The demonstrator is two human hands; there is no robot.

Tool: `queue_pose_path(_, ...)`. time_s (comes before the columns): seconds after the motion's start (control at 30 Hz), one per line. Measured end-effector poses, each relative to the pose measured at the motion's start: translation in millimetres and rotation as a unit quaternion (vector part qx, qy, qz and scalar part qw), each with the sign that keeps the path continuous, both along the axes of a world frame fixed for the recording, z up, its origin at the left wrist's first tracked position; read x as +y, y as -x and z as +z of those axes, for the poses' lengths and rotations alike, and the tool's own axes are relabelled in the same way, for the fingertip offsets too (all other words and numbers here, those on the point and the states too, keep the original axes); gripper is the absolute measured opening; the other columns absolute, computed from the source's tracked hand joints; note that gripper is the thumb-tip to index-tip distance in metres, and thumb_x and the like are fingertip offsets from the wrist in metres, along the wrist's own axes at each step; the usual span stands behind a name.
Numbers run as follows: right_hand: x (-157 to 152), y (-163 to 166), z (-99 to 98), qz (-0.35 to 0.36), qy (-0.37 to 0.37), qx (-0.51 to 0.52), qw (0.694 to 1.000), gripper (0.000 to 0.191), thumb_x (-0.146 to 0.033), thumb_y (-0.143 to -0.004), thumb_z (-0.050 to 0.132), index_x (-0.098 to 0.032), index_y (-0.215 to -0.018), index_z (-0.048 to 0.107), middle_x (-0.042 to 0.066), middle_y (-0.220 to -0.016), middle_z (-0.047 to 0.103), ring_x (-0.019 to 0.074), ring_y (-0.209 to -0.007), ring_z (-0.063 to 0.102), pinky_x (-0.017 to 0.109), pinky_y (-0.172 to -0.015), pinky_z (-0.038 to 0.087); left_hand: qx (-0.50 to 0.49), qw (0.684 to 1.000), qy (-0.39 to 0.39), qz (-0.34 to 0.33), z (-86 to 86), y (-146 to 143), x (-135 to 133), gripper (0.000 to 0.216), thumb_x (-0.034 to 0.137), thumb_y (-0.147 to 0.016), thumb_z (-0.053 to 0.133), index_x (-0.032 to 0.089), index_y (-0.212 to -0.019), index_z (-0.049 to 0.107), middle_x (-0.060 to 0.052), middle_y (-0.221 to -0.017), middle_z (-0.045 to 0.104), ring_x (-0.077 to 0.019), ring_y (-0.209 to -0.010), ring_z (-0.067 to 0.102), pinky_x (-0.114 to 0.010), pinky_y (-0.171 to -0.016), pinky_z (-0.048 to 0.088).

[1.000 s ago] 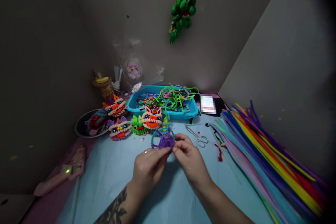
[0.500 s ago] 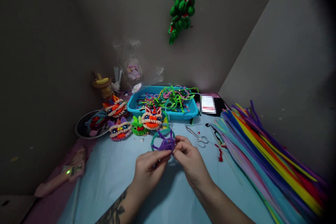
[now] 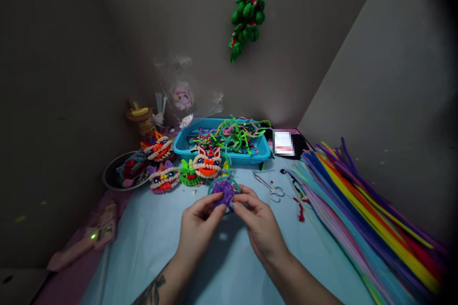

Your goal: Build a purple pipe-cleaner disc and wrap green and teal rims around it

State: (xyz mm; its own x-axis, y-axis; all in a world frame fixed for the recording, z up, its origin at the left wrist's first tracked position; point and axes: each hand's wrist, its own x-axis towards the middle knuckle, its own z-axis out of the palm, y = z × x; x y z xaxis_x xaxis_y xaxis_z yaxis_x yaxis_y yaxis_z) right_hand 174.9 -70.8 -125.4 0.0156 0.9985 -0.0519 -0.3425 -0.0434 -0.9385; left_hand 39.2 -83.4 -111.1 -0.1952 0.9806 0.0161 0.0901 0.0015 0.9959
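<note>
Between my two hands is a purple pipe-cleaner piece [image 3: 222, 192], a round coil with a teal ring [image 3: 236, 184] showing behind it. My left hand [image 3: 201, 221] is closed, its thumb and fingers pinching the coil's left and lower edge. On the other side my right hand [image 3: 255, 217] pinches the right edge, fingertips together close to the teal ring. Just beyond the coil sits an orange and cream pipe-cleaner animal head [image 3: 207, 162], with a green one [image 3: 189, 173] beside it and a purple-eared one [image 3: 163, 177] further left.
A blue tray [image 3: 223, 155] of tangled pipe-cleaner scraps stands at the back. Scissors [image 3: 270, 188] lie to the right, near a long bundle of coloured pipe cleaners [image 3: 358, 200]. At left are a round bowl [image 3: 110, 178] and a pink glue gun [image 3: 102, 233]. A green ornament [image 3: 247, 14] hangs above.
The purple piece has turned, so its round coiled face now shows instead of its side with spread purple strands. My left fingers have shifted up onto its face.
</note>
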Motion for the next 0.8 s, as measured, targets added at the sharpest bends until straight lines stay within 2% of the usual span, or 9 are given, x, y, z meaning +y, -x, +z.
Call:
queue_pose_path(0.1,0.0,0.1,0.6,0.001,-0.001,0.009,1.000,0.011,-0.032,-0.066,0.075,-0.022,-0.072,0.074,0.006,-0.118,0.053,0.0245,-0.114,0.049,0.036,-0.096,0.037,0.006,1.000,0.002,0.004,1.4,-0.7,-1.1,0.029,0.031,-0.068,0.072,0.012,-0.090,0.075,0.000,-0.053,0.062,-0.0088,-0.045,0.046,-0.020,-0.046,0.039)
queue_pose_path(0.27,1.0,-0.2,0.4,0.013,0.017,0.047,0.999,0.015,-0.034,-0.063,0.077,-0.022,-0.071,0.074,0.007,-0.120,0.053,0.0267,-0.118,0.046,0.039,-0.100,0.033,0.050,0.998,-0.036,0.013,1.2,-1.0,-4.3,0.023,0.028,-0.070,0.070,0.015,-0.087,0.076,-0.004,-0.070,0.071,-0.0117,-0.054,0.054,-0.023,-0.056,0.045)
queue_pose_path(0.4,1.8,-1.5,-2.8,-0.011,0.031,0.015,0.999,0.018,-0.035,-0.064,0.076,-0.022,-0.076,0.074,0.007,-0.118,0.055,0.0261,-0.117,0.046,0.038,-0.100,0.032,0.035,0.999,-0.028,0.002,2.5,2.8,-2.2,0.028,0.030,-0.072,0.068,0.015,-0.095,0.074,-0.003,-0.069,0.068,-0.0114,-0.055,0.051,-0.022,-0.054,0.043)
queue_pose_path(0.5,5.2,-3.8,-4.2,-0.041,0.032,0.009,0.999,0.018,-0.035,-0.066,0.073,-0.021,-0.079,0.071,0.005,-0.102,0.061,0.0224,-0.103,0.053,0.035,-0.094,0.036,0.009,1.000,-0.015,-0.018,5.1,6.4,0.5,0.039,0.036,-0.078,0.063,0.013,-0.110,0.068,0.001,-0.060,0.058,-0.0094,-0.051,0.044,-0.020,-0.049,0.037)
queue_pose_path(0.63,13.6,-8.4,-3.8,-0.084,0.033,0.008,0.996,0.024,-0.037,-0.067,0.073,-0.021,-0.083,0.066,0.000,-0.081,0.061,0.0168,-0.080,0.053,0.029,-0.076,0.040,-0.022,0.998,-0.016,-0.060,6.5,8.6,2.7,0.056,0.039,-0.083,0.056,0.012,-0.132,0.050,0.007,-0.055,0.042,-0.0083,-0.048,0.035,-0.019,-0.047,0.030)
queue_pose_path(0.7,17.3,-10.3,-4.1,-0.063,0.028,0.006,0.998,0.027,-0.039,-0.067,0.074,-0.020,-0.083,0.064,0.000,-0.079,0.061,0.0153,-0.075,0.053,0.027,-0.070,0.040,-0.030,0.996,-0.022,-0.084,4.8,8.4,3.2,0.059,0.038,-0.084,0.056,0.013,-0.136,0.044,0.007,-0.057,0.039,-0.0086,-0.049,0.034,-0.020,-0.048,0.029)
queue_pose_path(0.8,20.5,-10.7,-6.4,0.010,0.048,0.049,0.998,0.033,-0.040,-0.068,0.076,-0.020,-0.089,0.060,-0.002,-0.070,0.062,0.0123,-0.064,0.054,0.024,-0.062,0.038,0.000,0.995,-0.034,-0.097,-1.2,7.7,4.1,0.057,0.033,-0.085,0.055,0.012,-0.136,0.040,0.006,-0.060,0.044,-0.0098,-0.054,0.040,-0.020,-0.052,0.032)
